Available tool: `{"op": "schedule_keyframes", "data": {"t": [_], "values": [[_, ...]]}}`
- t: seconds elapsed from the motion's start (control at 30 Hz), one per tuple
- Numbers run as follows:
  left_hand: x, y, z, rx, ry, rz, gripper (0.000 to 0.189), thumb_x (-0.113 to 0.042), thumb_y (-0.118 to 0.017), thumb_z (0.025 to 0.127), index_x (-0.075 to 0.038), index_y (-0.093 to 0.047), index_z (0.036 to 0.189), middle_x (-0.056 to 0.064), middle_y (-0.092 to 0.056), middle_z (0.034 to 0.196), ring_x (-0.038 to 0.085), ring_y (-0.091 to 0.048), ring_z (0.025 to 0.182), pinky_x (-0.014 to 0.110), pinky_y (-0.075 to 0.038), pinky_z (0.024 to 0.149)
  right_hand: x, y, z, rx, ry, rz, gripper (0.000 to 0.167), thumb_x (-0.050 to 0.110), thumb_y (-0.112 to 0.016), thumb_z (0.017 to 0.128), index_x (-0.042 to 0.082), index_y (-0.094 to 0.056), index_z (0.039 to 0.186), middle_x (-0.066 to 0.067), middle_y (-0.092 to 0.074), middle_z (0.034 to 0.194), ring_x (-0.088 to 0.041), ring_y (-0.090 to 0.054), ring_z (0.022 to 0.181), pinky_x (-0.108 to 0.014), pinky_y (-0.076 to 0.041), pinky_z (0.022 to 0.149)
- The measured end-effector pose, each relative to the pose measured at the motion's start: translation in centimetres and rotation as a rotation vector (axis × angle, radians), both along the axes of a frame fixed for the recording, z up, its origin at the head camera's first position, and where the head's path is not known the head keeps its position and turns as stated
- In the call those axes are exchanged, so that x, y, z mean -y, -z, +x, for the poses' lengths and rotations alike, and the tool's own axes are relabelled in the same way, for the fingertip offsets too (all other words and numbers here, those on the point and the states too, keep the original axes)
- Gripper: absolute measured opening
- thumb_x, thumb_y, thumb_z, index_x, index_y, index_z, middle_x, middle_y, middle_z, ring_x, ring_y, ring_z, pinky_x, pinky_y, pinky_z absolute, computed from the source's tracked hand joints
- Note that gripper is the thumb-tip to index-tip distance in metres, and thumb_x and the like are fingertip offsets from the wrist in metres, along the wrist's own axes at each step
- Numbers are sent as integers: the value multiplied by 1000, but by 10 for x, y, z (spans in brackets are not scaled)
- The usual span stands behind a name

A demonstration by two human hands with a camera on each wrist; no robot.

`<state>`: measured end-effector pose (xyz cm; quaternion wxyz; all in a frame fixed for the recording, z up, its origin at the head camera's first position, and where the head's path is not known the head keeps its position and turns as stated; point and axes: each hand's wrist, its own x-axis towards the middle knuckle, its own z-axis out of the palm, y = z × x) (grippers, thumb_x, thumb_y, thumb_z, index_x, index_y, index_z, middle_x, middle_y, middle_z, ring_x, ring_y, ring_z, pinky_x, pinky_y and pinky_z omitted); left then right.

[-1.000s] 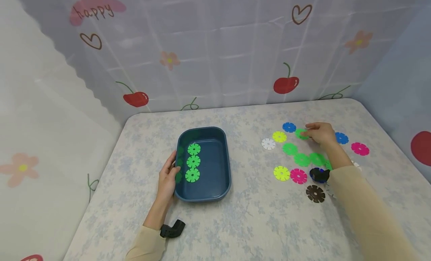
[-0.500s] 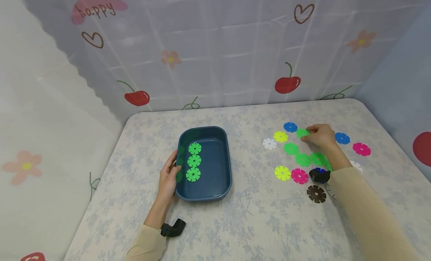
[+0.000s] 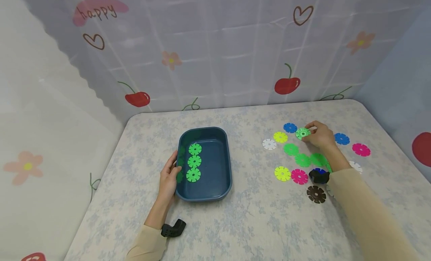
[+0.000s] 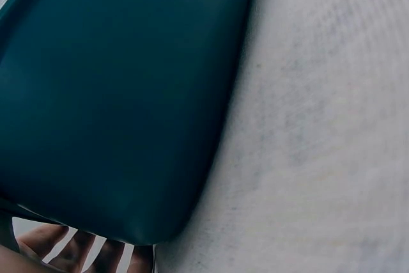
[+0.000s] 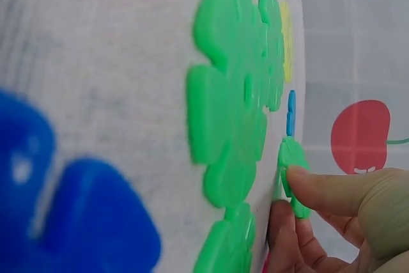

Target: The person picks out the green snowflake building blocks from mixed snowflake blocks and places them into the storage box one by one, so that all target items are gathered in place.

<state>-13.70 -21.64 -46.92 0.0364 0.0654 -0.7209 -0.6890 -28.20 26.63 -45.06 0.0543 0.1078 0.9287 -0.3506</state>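
On the table's left half stands a dark blue plastic basin point(image 3: 215, 171) with three green notched discs point(image 3: 194, 161) in a column inside it. My left hand point(image 3: 167, 178) grips the basin's left side, thumb over the rim; in the left wrist view the fingers point(image 4: 77, 250) show along the wall. At the far right, my right hand point(image 3: 320, 136) pinches a green notched disc point(image 3: 302, 133) by its edge, tilted up from the cloth. In the right wrist view the thumb lies on this green disc point(image 5: 293, 155). Several more green discs point(image 3: 302, 160) lie flat nearer the wrist.
Around the right hand lie other notched discs: blue point(image 3: 290, 127), yellow point(image 3: 282, 173), pink point(image 3: 299, 176), white point(image 3: 269, 144) and brown point(image 3: 316, 194). My right forearm point(image 3: 360, 205) covers part of the group. A printed curtain point(image 3: 215, 58) hangs behind the table.
The right hand has taken hold of the far green disc, which lay flat before and is now tilted up in the fingers. The left hand and the basin have stayed in place.
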Motion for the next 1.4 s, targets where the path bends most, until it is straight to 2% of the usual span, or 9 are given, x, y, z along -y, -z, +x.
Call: {"op": "schedule_keyframes", "data": {"t": [0.1,0.2,0.33,0.57,0.73,0.87,1.03,1.17,1.4], "values": [[0,0,0,7,0,4,57,-6,-39,101,-17,-29,156,-1,-29,160,22,-32,144,34,-30,107,0,-1,0,-7,-8,-1,46,12,-65,91,-2,-49,132,-31,-48,121,-44,-52,101,-56,-44,83],[0,0,0,11,1,3,56,-6,-39,101,-18,-29,156,-1,-29,160,23,-32,144,26,-33,104,1,-2,-1,7,9,-30,44,10,-62,93,-2,-50,133,-30,-51,119,-31,-65,83,-56,-45,86],[0,0,-1,11,2,-3,56,-6,-39,102,-18,-30,155,-1,-29,160,23,-31,144,19,-34,98,0,-4,-2,25,48,-80,42,10,-60,94,-2,-52,134,-29,-58,116,-17,-67,65,-56,-44,91],[-1,3,1,-59,-4,-33,56,-8,-40,100,-18,-32,155,7,-30,160,30,-32,143,30,-35,101,3,-17,-3,-14,106,-159,40,9,-61,94,1,-56,133,-12,-62,94,-11,-66,63,-35,-54,64],[-1,3,1,-64,-7,-31,57,-8,-40,99,-18,-33,154,6,-31,159,29,-33,142,29,-34,101,3,-23,-5,-38,79,-222,45,9,-64,93,1,-54,136,-21,-57,108,-15,-70,72,-29,-56,65],[-1,0,0,-16,-3,-14,57,-7,-40,100,-19,-31,155,2,-29,160,25,-31,145,32,-33,105,2,-17,-10,-53,92,-248,44,13,-67,92,8,-56,135,-11,-55,104,-8,-69,72,-27,-56,62],[0,0,-1,-3,11,-10,56,-6,-39,102,-17,-30,155,2,-27,161,25,-29,146,41,-29,110,23,-41,10,-101,-6,-313,48,11,-65,93,2,-52,138,-13,-53,101,-8,-70,74,-18,-54,66],[0,-1,-1,-8,11,-10,55,-6,-39,102,-17,-30,155,2,-27,161,25,-29,146,46,-27,112,48,-66,28,-126,-82,-324,47,8,-62,95,0,-50,139,-12,-51,98,3,-65,68,-14,-52,66],[1,1,-1,-10,3,-10,56,-5,-39,101,-16,-30,155,3,-28,160,26,-30,145,46,-27,112,86,-80,43,-139,-191,-423,43,7,-59,96,-1,-52,137,-12,-48,99,4,-66,70,-17,-54,71]]}}
